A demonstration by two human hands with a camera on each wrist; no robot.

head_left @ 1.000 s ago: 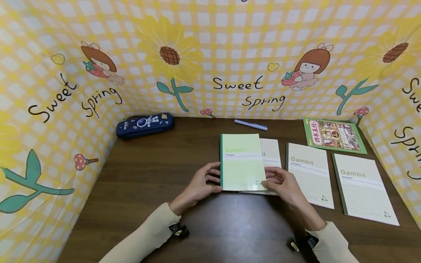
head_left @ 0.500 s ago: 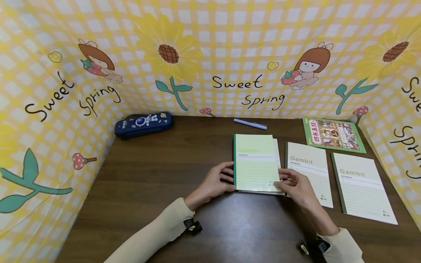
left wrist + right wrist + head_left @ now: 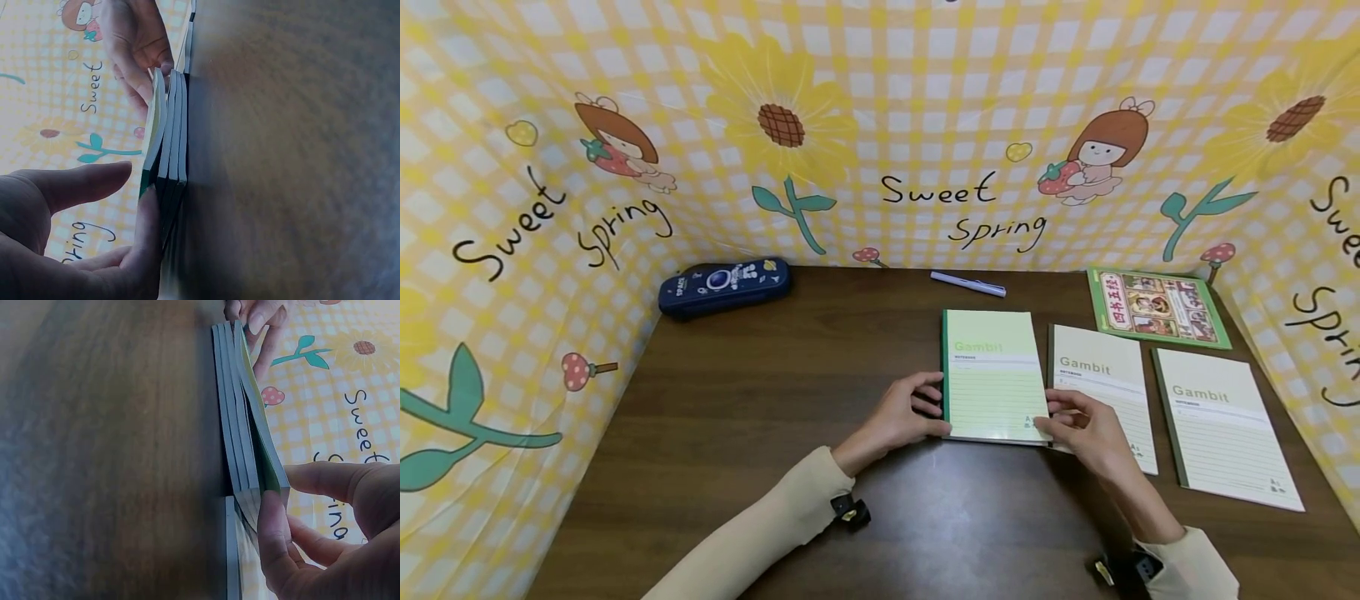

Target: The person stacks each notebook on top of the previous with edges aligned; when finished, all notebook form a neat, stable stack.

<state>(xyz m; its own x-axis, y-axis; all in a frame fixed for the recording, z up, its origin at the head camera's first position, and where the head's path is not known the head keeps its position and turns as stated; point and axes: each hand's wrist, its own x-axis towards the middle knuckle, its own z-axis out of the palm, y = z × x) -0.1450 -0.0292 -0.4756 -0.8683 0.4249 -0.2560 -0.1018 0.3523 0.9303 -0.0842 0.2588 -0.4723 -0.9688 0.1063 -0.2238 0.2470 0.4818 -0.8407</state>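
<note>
A light-green Gambit notebook [image 3: 996,383] with a green spine lies on top of a small stack of notebooks [image 3: 228,419]. My right hand [image 3: 1090,429] pinches its lower right corner between thumb and finger. In the right wrist view that end stands slightly raised off the stack, leaving a narrow gap. At the spine side is my left hand [image 3: 902,412]. In the left wrist view one fingertip [image 3: 148,197] touches the green spine, while another digit stays apart from the cover. The head view hides most of the lower notebooks under the green one.
Two pale Gambit notebooks, a nearer one [image 3: 1101,375] and a farther one [image 3: 1228,425], lie to the right. Behind them is a green-bordered picture book [image 3: 1157,307]. A lavender pen [image 3: 967,284] and a blue pencil case [image 3: 725,287] lie along the patterned cloth wall [image 3: 880,108].
Both hands have moved right with the green notebook, by less over the last half second. It now covers the pale notebook that showed beside it.
</note>
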